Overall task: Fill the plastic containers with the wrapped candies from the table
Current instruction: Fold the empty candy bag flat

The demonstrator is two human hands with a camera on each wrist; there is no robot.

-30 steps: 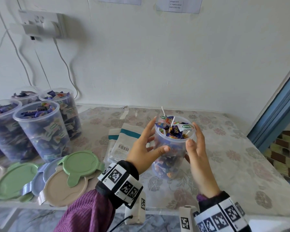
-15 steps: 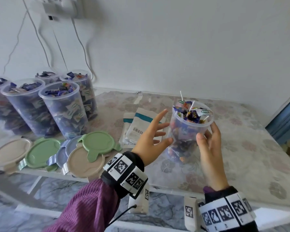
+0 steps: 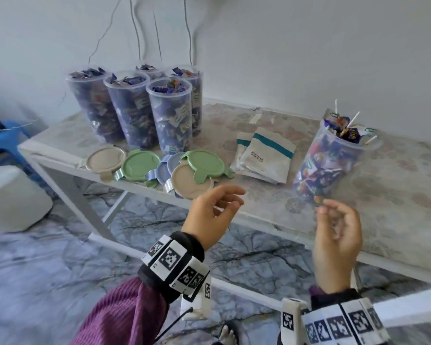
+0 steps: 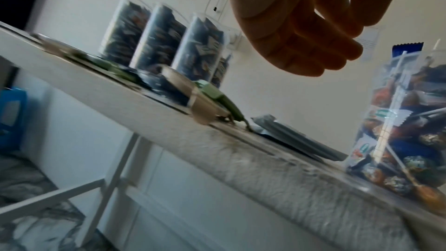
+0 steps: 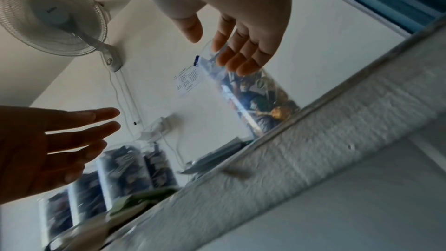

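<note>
Near the table's (image 3: 271,215) front edge, the left hand (image 3: 210,215) and right hand (image 3: 339,235) hover with fingers loosely spread, gripping nothing. At right stands a clear plastic container (image 3: 331,160) packed with wrapped candies and lollipops, sticks protruding above its rim; it appears slightly tilted, though wide-angle distortion may account for this. It lies just beyond the right hand, untouched. At far left, five filled containers (image 3: 169,113) stand clustered together. Before them lie overlapping green, beige and blue lids (image 3: 202,161). Between the groups rest flat white pouches (image 3: 269,155).
</note>
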